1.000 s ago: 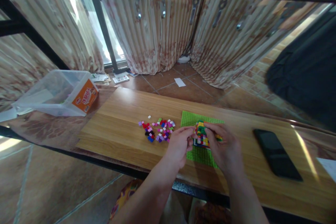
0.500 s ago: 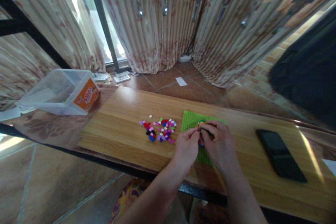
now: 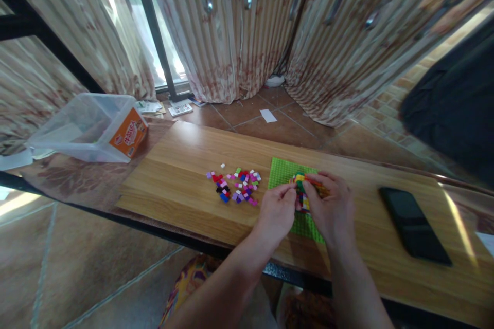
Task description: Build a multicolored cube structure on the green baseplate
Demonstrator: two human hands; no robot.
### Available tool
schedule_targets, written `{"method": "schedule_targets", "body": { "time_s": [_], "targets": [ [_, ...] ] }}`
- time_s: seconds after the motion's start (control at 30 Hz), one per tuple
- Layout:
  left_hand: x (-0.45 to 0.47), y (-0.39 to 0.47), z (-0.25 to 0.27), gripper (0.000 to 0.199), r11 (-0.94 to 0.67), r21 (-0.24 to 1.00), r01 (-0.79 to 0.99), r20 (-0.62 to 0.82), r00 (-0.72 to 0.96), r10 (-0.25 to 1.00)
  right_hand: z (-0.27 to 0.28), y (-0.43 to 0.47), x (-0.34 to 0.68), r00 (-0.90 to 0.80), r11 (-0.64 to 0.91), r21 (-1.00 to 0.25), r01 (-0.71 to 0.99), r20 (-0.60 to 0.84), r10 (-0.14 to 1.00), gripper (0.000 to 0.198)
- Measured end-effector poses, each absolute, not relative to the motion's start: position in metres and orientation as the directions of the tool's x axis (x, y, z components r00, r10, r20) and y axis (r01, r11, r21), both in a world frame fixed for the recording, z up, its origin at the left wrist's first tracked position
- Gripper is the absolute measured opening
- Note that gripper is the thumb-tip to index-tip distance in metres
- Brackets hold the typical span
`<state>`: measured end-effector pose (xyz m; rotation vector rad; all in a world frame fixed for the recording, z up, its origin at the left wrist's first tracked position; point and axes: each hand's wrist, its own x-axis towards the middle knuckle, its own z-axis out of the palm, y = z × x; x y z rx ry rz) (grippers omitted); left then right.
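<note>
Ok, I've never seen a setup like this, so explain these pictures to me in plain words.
There is no machine here: a person works with two bare hands. Every picture comes from one camera worn on that person's head, looking forward and down.

On the wooden board lie a green baseplate, a scatter of small loose bricks to its left, and a black phone to its right. A clear plastic box stands left of the board.

Over the baseplate, the right hand holds a colourful brick build. The left hand has its fingertips at the build's left side; whether they pinch a separate brick is hidden.
</note>
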<state>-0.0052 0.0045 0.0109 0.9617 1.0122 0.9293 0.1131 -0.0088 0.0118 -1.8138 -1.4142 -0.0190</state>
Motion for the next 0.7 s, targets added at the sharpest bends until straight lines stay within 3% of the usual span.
{"method": "schedule_targets", "body": {
  "time_s": [0.5,0.6,0.7],
  "targets": [
    [-0.004,0.005,0.002,0.027,0.175,0.974,-0.141,-0.132,0.272,0.953,0.013,-0.005,0.108,0.395,-0.042,-0.626,0.778,0.437,0.808,0.019],
    [-0.006,0.004,0.01,0.024,0.284,0.94,-0.19,-0.226,0.281,0.933,0.011,-0.005,0.108,0.381,-0.024,-0.629,0.777,0.44,0.813,0.018],
    [-0.011,0.003,0.024,0.022,0.493,0.8,-0.342,-0.404,0.301,0.864,0.01,-0.007,0.108,0.388,-0.008,-0.634,0.773,0.463,0.797,0.018]
  ]
}}
